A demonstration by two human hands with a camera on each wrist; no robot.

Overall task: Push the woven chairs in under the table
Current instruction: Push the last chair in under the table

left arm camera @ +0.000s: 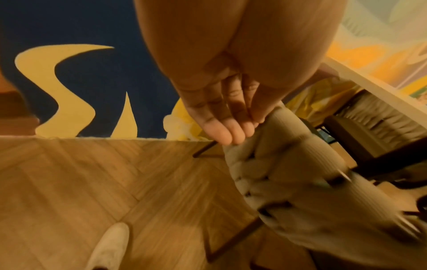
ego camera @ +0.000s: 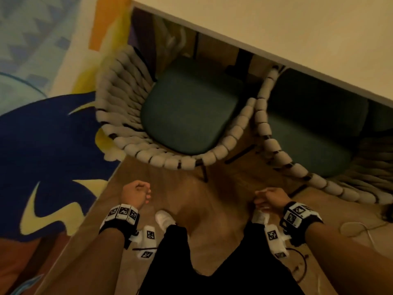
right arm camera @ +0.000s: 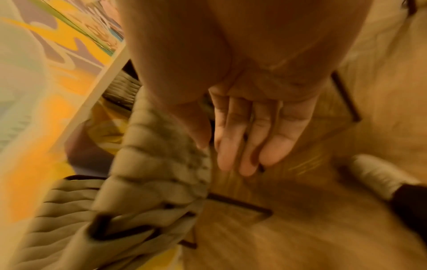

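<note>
Presently both woven chairs (ego camera: 170, 116) are sitting partly under the table (ego camera: 276, 35), ahead of each empty, loosely open grip, appearing light but rigid-framed, best pushed at the padded back rim.

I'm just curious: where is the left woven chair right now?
In the head view, the left woven chair sits partly under the table, touching the right chair, rug on its left.

No legible words, brands or numbers anywhere; only black-and-white square code markers on the left wristband (ego camera: 123, 212) at 7 o'clock and the right wristband (ego camera: 297, 213) at 5 o'clock, undecipherable as text.
</note>
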